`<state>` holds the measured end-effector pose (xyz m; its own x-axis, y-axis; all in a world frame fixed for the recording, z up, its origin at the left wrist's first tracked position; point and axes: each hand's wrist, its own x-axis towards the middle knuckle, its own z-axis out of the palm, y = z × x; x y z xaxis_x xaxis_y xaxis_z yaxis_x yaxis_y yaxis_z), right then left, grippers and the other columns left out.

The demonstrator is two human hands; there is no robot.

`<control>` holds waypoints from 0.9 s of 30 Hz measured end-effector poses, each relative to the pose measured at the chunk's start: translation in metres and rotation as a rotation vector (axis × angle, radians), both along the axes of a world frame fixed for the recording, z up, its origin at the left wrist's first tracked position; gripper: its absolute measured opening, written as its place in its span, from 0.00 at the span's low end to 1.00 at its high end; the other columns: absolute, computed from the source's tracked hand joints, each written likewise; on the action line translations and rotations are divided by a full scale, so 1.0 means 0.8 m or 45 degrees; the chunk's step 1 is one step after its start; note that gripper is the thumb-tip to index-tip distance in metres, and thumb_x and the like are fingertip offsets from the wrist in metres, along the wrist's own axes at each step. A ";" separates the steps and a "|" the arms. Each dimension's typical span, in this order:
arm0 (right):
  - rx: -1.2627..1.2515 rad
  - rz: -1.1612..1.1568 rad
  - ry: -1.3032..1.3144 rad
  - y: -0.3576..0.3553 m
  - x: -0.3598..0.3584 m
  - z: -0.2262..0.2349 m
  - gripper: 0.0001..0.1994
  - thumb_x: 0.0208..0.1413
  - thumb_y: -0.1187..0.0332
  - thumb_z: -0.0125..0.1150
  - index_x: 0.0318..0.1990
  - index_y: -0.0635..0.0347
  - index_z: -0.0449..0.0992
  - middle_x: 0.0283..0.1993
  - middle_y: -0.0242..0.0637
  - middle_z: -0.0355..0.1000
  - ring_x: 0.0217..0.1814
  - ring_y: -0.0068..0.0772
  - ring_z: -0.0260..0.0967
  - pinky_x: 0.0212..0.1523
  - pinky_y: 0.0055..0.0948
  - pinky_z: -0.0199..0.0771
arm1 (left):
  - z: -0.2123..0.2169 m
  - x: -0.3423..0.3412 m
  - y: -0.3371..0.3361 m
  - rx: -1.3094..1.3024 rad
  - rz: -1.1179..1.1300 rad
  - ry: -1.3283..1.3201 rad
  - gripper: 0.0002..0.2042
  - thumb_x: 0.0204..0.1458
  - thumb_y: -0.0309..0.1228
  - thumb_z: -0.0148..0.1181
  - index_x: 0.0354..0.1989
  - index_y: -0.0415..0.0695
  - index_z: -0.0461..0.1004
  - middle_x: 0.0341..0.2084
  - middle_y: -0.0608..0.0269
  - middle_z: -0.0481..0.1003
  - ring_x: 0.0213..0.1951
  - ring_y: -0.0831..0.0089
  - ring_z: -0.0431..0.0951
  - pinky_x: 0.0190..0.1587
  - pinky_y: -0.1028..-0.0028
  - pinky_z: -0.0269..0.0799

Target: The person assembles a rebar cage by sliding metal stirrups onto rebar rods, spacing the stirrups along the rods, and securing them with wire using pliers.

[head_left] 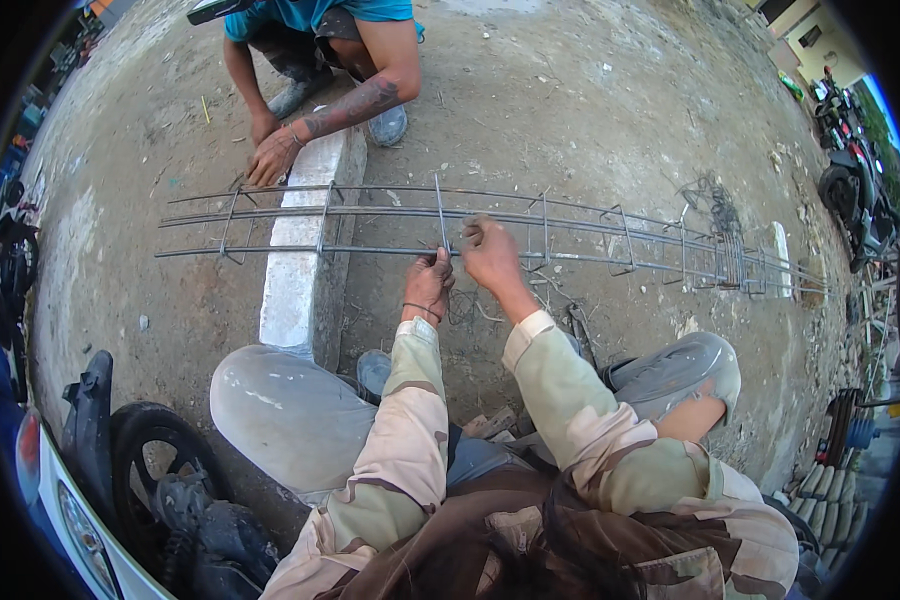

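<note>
Rebar cage [400,211], lying left to right across the middle of the scene, with the left part crossing above a pale concrete block [292,300] and the right part reaching well out over bare dirt [610,120]. Nearest of all, camouflage sleeves [570,400] and bent knees [280,420] in grey trousers, dusty, spread to either side. At the near left, a black wheel [122,450] beside white bodywork [85,530] (cut off by the dark round rim of the view). Beyond the knees, left hand [428,285] with a dark band [422,310] at the wrist, set at the near bar [360,251], fingers clamped on the cage right by a tall stirrup [440,205]. Just to the right, right hand [494,258] over the near bar, fingers curled and a little blurred; cannot tell about a grip on anything. Farther right along the cage, more stirrups [546,230] spaced apart, then a tight bunch [738,265] near the right end. Slightly beyond, dark tangled wire [712,205] on the dirt. On the far side, left of middle, co-worker in a blue shirt [380,10], crouching behind the cage, both hands [275,157] low near the far bars [395,188], by the block; details of that grip too small to tell. Far right, parked motorbikes [848,165], well apart from the cage.
</note>
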<state>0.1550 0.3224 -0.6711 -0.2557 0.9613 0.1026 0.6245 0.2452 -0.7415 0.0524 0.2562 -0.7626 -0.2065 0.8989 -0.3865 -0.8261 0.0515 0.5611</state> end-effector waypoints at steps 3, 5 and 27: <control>-0.244 0.351 -0.207 0.011 -0.006 0.021 0.15 0.43 0.67 0.70 0.38 0.65 0.82 0.34 0.50 0.79 0.37 0.48 0.79 0.41 0.37 0.76 | 0.001 0.000 -0.002 -0.016 0.050 0.041 0.02 0.62 0.29 0.57 0.38 0.46 0.72 0.21 0.75 0.67 0.20 0.84 0.60 0.21 0.80 0.54; -0.197 0.392 -0.316 0.018 -0.015 0.026 0.14 0.43 0.66 0.71 0.36 0.65 0.82 0.33 0.52 0.79 0.37 0.50 0.78 0.40 0.39 0.76 | 0.003 0.003 -0.003 -0.013 0.084 0.055 0.02 0.62 0.29 0.57 0.38 0.46 0.72 0.21 0.75 0.67 0.20 0.84 0.60 0.21 0.80 0.54; 0.073 0.544 -0.692 0.028 -0.033 0.026 0.13 0.44 0.66 0.66 0.29 0.71 0.79 0.33 0.62 0.75 0.40 0.62 0.75 0.42 0.50 0.76 | -0.007 0.036 -0.002 -0.077 0.415 0.081 0.09 0.59 0.34 0.63 0.40 0.42 0.77 0.22 0.74 0.71 0.18 0.84 0.61 0.21 0.79 0.53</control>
<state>0.1284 0.3448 -0.6501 -0.6402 0.7617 -0.0998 0.7436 0.5819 -0.3293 0.0809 0.2548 -0.7681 -0.5047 0.7574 -0.4143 -0.7681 -0.1748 0.6160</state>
